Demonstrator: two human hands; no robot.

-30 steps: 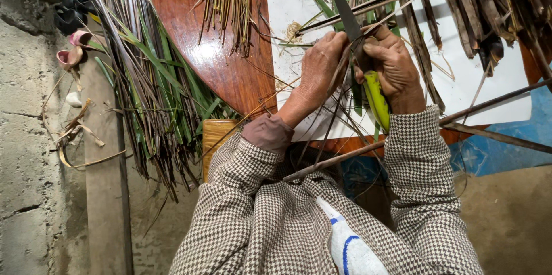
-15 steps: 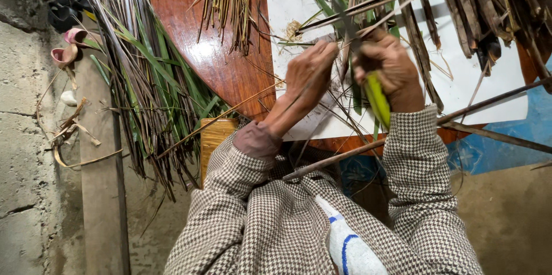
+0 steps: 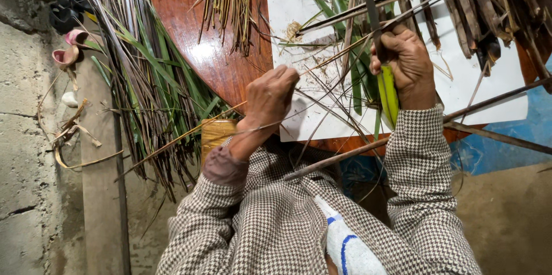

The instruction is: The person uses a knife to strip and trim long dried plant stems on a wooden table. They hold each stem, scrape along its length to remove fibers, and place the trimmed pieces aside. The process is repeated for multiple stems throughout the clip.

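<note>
Thin straw-coloured leaf rib (image 3: pixel 322 62), stiff and wiry, runs from the left hand (image 3: pixel 270 96) at 9 o'clock across the white sheet (image 3: pixel 494 96) toward the knife blade (image 3: pixel 371 4) at 12. The left grip pinches the rib; the right hand (image 3: pixel 409 62) is closed around a green-handled knife (image 3: pixel 388 94). The blade could slip on the smooth fibre and nick a finger, or the brittle rib could snap. Glossy round wooden desk (image 3: pixel 195 27) beneath; limp green-brown fronds (image 3: pixel 149 91) hang at 9 o'clock.

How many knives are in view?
1: a knife with a yellow-green handle, in the right hand over the white sheet. Others may lie hidden under the leaves.
</note>
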